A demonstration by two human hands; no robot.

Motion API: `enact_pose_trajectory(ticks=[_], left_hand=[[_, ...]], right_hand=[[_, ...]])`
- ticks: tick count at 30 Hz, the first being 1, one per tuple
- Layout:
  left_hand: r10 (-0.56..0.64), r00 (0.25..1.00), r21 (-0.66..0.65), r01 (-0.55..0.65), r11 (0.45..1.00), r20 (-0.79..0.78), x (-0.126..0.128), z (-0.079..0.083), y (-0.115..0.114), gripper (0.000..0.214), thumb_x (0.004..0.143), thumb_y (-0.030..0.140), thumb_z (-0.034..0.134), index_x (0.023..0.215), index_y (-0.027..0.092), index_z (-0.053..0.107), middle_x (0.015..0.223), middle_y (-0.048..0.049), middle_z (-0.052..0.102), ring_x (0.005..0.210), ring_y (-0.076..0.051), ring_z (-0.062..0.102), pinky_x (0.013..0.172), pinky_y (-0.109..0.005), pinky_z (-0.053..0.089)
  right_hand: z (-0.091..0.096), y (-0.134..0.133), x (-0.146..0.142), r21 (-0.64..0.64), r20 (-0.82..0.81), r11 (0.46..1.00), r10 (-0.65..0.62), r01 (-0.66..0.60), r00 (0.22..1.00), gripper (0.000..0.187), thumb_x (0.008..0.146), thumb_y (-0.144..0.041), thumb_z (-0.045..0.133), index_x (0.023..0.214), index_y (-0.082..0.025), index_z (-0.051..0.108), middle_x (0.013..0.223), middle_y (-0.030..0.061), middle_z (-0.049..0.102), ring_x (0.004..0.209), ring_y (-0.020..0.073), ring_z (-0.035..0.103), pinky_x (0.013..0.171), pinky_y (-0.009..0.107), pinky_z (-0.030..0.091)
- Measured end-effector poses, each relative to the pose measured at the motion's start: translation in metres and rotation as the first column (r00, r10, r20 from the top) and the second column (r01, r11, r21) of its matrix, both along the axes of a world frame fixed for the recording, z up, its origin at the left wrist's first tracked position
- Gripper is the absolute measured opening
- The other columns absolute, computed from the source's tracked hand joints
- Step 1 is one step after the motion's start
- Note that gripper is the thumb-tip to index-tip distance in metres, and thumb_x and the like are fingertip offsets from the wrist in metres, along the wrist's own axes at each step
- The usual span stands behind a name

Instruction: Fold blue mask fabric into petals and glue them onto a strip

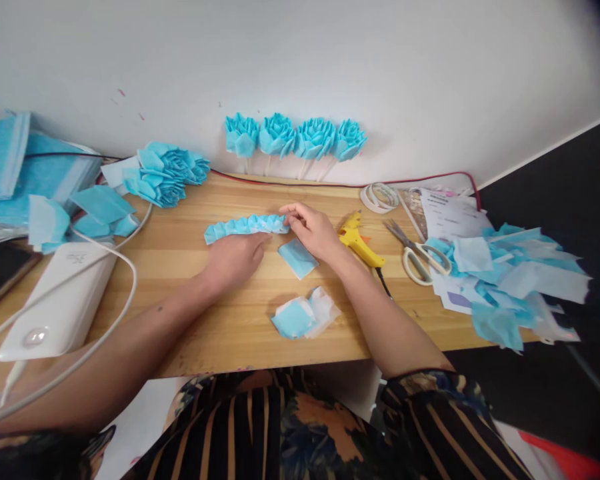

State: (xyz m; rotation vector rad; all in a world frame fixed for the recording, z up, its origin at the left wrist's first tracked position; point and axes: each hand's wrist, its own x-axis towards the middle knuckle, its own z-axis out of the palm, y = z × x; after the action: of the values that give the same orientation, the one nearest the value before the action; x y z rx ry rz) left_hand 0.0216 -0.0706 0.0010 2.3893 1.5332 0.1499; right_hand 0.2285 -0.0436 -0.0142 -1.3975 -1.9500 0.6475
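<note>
A row of folded light-blue fabric petals (240, 225) lies across the wooden table, overlapping one another in a strip. Along its near edge rests my left hand (234, 263), back up, with its fingers curled in against the strip; part of them is hidden. At the strip's right end the fingertips of my right hand (310, 230) are pinched together on the last petal. Just below the right hand is a flat blue fabric square (299, 259). Nearer to me sits a small pile of blue and white cut pieces (300, 316).
Blue fabric roses on sticks (277, 135) lean on the wall; more roses (163, 175) lie left. A yellow glue gun (360, 243), scissors (417, 257), tape roll (379, 197) and fabric scraps (517, 267) are right. A white power bank (57, 300) with cables is left.
</note>
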Motion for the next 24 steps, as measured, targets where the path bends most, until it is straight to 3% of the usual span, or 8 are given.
enact_pose_trajectory(ticks=[6, 13, 17, 20, 24], left_hand=[[0.026, 0.999, 0.043, -0.024, 0.999, -0.043, 0.005, -0.002, 0.003, 0.049, 0.101, 0.027, 0.037, 0.145, 0.027, 0.06, 0.106, -0.0114, 0.079, 0.094, -0.029, 0.074, 0.074, -0.034, 0.051], [-0.052, 0.983, 0.084, 0.068, 0.994, -0.177, 0.018, -0.004, 0.01, 0.047, 0.101, 0.026, 0.034, 0.138, 0.026, 0.064, 0.094, -0.0125, 0.078, 0.083, -0.029, 0.073, 0.065, -0.033, 0.046], [-0.079, 0.977, 0.088, 0.098, 0.991, -0.198, 0.021, -0.002, 0.009, 0.047, 0.1, 0.022, 0.034, 0.137, 0.024, 0.063, 0.088, -0.0129, 0.077, 0.077, -0.03, 0.073, 0.063, -0.034, 0.045], [-0.089, 0.978, 0.101, 0.109, 0.989, -0.187, 0.021, -0.004, 0.008, 0.045, 0.1, 0.023, 0.034, 0.131, 0.023, 0.066, 0.093, -0.013, 0.077, 0.081, -0.029, 0.073, 0.065, -0.033, 0.046], [-0.063, 0.994, 0.089, 0.07, 0.994, -0.085, 0.013, -0.007, 0.005, 0.045, 0.1, 0.026, 0.036, 0.133, 0.026, 0.066, 0.1, -0.0104, 0.079, 0.086, -0.026, 0.072, 0.07, -0.031, 0.048]], right_hand=[[0.0, -0.002, -0.004, -0.045, -0.054, 0.998, 0.035, -0.037, 0.998, 0.03, 0.093, -0.019, 0.047, 0.118, -0.02, 0.065, 0.096, 0.0022, 0.076, 0.091, 0.0168, 0.071, 0.086, 0.03, 0.051], [-0.002, 0.003, 0.002, -0.061, -0.034, 0.997, 0.035, -0.037, 0.999, 0.031, 0.092, -0.017, 0.047, 0.117, -0.021, 0.064, 0.095, 0.0018, 0.076, 0.091, 0.017, 0.07, 0.086, 0.031, 0.051], [0.004, 0.009, 0.013, 0.046, -0.099, 0.995, -0.088, 0.093, 0.991, 0.038, 0.092, -0.018, 0.046, 0.128, -0.019, 0.058, 0.102, 0.0042, 0.074, 0.091, 0.017, 0.069, 0.086, 0.031, 0.052], [0.01, 0.015, 0.013, 0.083, 0.029, 0.99, -0.121, 0.118, 0.992, 0.039, 0.092, -0.017, 0.047, 0.129, -0.019, 0.061, 0.108, 0.0065, 0.074, 0.094, 0.019, 0.068, 0.088, 0.032, 0.052], [0.013, 0.028, -0.001, 0.048, 0.329, 0.998, 0.017, -0.035, 0.944, 0.031, 0.095, -0.018, 0.05, 0.117, -0.019, 0.072, 0.113, 0.0099, 0.076, 0.106, 0.024, 0.068, 0.092, 0.036, 0.049]])
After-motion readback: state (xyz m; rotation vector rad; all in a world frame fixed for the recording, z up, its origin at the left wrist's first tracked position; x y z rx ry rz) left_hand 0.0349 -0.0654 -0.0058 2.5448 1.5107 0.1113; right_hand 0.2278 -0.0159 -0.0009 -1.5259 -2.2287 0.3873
